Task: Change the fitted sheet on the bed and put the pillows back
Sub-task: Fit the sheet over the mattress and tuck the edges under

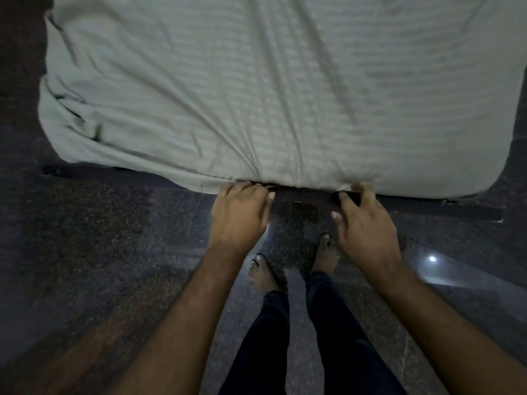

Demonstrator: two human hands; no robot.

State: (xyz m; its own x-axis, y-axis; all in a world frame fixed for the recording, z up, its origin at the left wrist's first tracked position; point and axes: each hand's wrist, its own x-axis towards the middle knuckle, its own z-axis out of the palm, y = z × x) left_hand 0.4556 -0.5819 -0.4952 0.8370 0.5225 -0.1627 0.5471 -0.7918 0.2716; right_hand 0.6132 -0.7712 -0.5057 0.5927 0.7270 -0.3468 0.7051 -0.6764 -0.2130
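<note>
A pale grey-green striped fitted sheet (pixel 271 89) covers the mattress and fills the upper part of the view. It is wrinkled, with folds running toward its near edge, and bunched loosely at the left corner (pixel 71 115). My left hand (pixel 239 215) pinches the sheet's lower hem at the near edge. My right hand (pixel 365 220) grips the same hem a little to the right, fingertips curled under the mattress edge. No pillows are in view.
A dark bed frame rail (pixel 427 209) runs under the mattress's near edge. I stand barefoot on a dark speckled polished floor (pixel 114 252), my feet (pixel 293 263) just short of the rail. A light reflects off the floor at the right.
</note>
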